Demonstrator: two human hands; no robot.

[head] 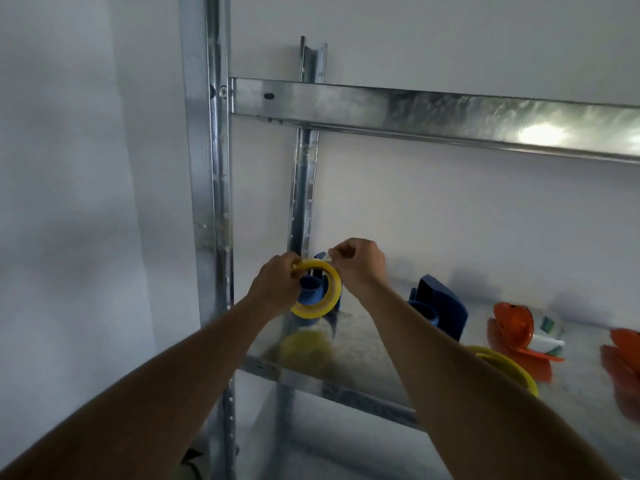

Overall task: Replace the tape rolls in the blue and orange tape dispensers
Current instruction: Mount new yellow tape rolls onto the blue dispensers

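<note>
1. The left hand point(277, 282) holds a yellow tape roll point(320, 296) above the left end of the metal shelf point(363, 348). Its grip is clamped on the rim of the roll, so the ring stays steady and open toward the camera.

2. The right hand point(360, 265) pinches something thin and pale at the top of the roll, most likely the loose tape end point(333, 255). Its grip is closed on this strip. I judge that the person pulls the end free so that it can later go over the cutter.

3. A blue tape dispenser point(311, 292) stands behind the roll, near the back left corner of the shelf; its round hub shows through the hole of the ring. The roll is held just in front of it, probably to be put on this hub.

4. A second blue dispenser point(440, 306) stands farther right on the shelf, and the orange dispensers point(516, 327) are toward the right end, one of them cut by the picture edge.

5. Another yellow roll point(505, 368) lies near the front edge of the shelf, partly hidden by the right forearm. It probably waits for a next dispenser.

6. The task seems at an early stage.
</note>
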